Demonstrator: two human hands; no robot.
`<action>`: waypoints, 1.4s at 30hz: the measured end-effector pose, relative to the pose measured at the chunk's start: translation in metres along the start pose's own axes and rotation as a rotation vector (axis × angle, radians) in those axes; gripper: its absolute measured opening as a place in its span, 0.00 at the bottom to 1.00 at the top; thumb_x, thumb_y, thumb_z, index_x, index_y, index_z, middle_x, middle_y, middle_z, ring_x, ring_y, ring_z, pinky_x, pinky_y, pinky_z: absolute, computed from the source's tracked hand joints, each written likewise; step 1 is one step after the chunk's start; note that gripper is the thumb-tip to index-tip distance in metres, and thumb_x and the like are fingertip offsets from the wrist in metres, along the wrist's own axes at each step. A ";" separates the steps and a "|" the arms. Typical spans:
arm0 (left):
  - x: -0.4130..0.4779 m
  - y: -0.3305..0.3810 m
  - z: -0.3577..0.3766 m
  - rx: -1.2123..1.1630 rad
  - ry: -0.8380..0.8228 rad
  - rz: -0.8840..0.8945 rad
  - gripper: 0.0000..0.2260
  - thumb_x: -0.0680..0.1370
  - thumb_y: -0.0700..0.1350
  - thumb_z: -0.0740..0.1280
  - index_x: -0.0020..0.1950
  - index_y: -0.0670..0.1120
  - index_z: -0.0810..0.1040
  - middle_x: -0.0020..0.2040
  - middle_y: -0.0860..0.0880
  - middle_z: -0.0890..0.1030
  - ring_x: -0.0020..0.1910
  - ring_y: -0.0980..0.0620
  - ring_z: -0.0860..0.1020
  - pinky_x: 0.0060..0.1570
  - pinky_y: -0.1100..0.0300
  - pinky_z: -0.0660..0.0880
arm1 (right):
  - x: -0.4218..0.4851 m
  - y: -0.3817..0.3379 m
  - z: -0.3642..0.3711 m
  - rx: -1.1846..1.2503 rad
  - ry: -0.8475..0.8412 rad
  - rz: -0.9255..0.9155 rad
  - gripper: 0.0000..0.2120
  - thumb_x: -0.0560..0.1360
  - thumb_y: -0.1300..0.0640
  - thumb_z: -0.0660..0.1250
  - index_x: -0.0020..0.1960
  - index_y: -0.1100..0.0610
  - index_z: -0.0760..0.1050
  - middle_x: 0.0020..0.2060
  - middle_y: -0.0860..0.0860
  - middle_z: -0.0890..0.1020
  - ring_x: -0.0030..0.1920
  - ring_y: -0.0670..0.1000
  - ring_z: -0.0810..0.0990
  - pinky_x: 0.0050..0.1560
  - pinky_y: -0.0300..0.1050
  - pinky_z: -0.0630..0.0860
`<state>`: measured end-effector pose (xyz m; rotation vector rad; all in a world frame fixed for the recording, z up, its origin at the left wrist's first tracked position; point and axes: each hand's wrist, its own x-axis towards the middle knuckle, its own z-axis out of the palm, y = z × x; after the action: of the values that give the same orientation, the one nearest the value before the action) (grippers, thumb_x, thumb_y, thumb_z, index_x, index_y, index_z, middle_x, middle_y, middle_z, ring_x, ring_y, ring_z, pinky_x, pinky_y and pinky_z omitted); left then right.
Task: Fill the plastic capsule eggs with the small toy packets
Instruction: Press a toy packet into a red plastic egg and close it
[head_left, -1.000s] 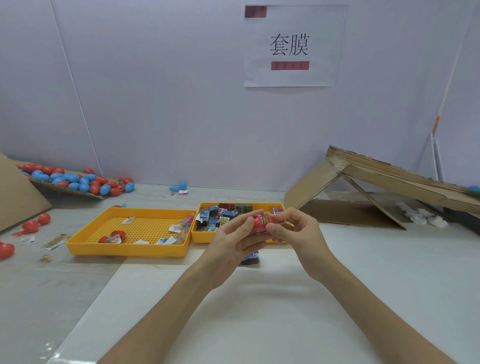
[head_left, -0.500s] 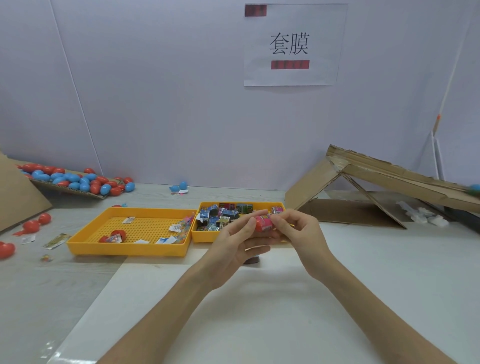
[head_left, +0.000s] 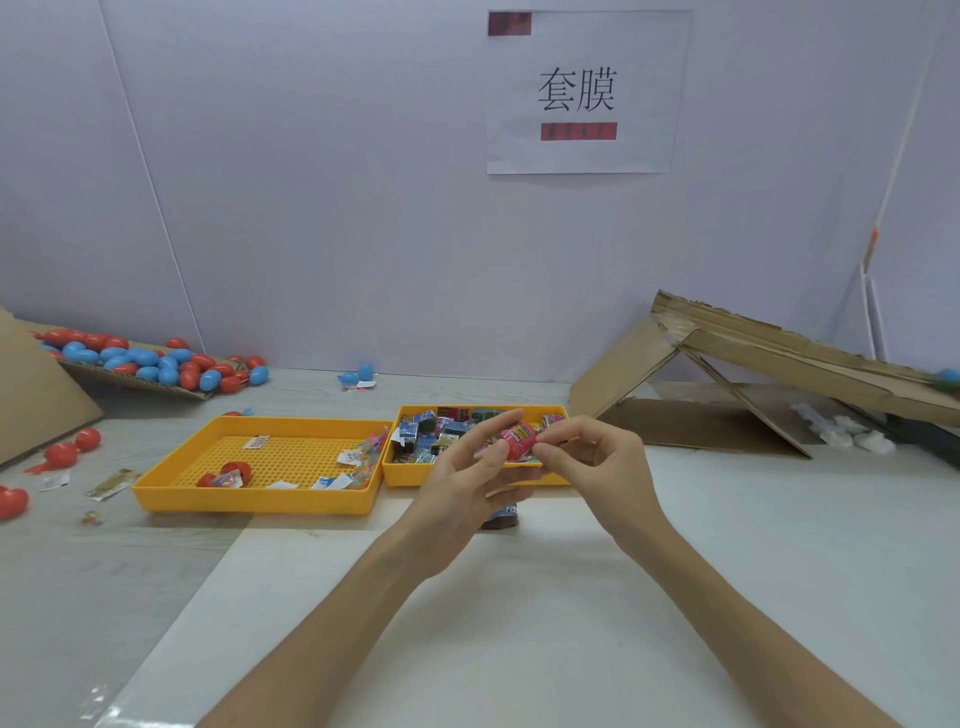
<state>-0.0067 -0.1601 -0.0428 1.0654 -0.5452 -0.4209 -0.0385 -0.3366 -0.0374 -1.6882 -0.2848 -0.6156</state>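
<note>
Both bare forearms rise from the near edge over a white sheet (head_left: 519, 623) laid on the counter (head_left: 78, 571) and meet at mid-height. The left hand (head_left: 462, 483) is turned palm-up and inward, its fingers long and only lightly bent, the thumb and forefinger closing on a red capsule egg (head_left: 517, 439) from the left. The right hand (head_left: 597, 462) faces it, wrist cocked, with its thumb and first fingers curled and pinching the egg's right end while the other fingers fan loosely. The egg is thus held in the air between both hands, above the front rim of a yellow tray (head_left: 467, 477) (printed pink and yellow shows on it, whether label or packet I cannot tell). Under the left hand a small dark container (head_left: 501, 519) stands on the counter, mostly hidden. The tray behind holds a heap of small toy packets (head_left: 421, 441). Touching its left side is a perforated yellow tray (head_left: 249, 503) with one red egg (head_left: 236, 473) and a few packets. Further left, loose red eggs (head_left: 60, 452) lie on the counter. At the back are a pile of red and blue eggs (head_left: 156, 364) on cardboard and a cardboard ramp (head_left: 779, 353) to the right, and on the wall hangs a paper sign (head_left: 582, 93).
</note>
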 end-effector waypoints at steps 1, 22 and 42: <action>0.000 0.000 0.000 0.005 0.002 -0.001 0.15 0.80 0.48 0.67 0.67 0.55 0.80 0.60 0.45 0.83 0.54 0.46 0.84 0.53 0.56 0.80 | 0.000 0.001 0.000 -0.008 -0.001 0.001 0.09 0.72 0.64 0.76 0.41 0.50 0.85 0.39 0.52 0.85 0.40 0.51 0.84 0.45 0.40 0.79; 0.007 -0.009 -0.002 0.223 0.106 -0.001 0.18 0.74 0.53 0.71 0.54 0.42 0.72 0.54 0.41 0.85 0.51 0.39 0.85 0.46 0.56 0.83 | -0.001 0.003 0.003 -0.339 -0.053 -0.102 0.14 0.76 0.69 0.67 0.39 0.51 0.71 0.39 0.45 0.74 0.38 0.44 0.72 0.37 0.37 0.70; 0.004 -0.008 -0.002 0.407 0.104 0.170 0.18 0.75 0.39 0.75 0.63 0.50 0.79 0.59 0.54 0.83 0.60 0.52 0.82 0.54 0.55 0.81 | -0.002 -0.001 0.004 -0.375 -0.079 -0.172 0.15 0.74 0.71 0.66 0.40 0.52 0.70 0.41 0.51 0.77 0.41 0.46 0.76 0.42 0.38 0.75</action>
<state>-0.0027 -0.1643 -0.0494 1.4096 -0.6383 -0.1037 -0.0399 -0.3320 -0.0385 -2.0663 -0.3921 -0.7662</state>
